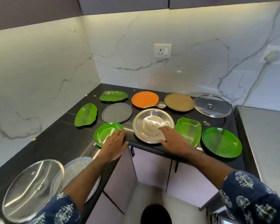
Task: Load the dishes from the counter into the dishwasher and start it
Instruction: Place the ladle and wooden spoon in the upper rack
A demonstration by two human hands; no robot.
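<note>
Several dishes lie on the black corner counter (58, 143). My left hand (116, 143) rests with straight fingers on the near rim of a round green plate (103, 132). My right hand (174, 139) lies flat on the near right part of a steel plate (149, 125). Around them lie a grey plate (116, 112), an orange plate (145, 99), a brown plate (179, 102), a small steel bowl (161, 104), two green leaf plates (86, 115) (113, 96), a green squarish divided plate (188, 130) and a round green divided plate (221, 142). No dishwasher is in view.
A glass lid (212, 105) lies at the back right. Another glass lid (32, 189) leans over a textured glass plate (78, 168) at the near left. Marble walls with a socket (162, 50) close the corner. Lilac cabinet doors (150, 165) stand below the counter. A steel surface (265, 139) lies at right.
</note>
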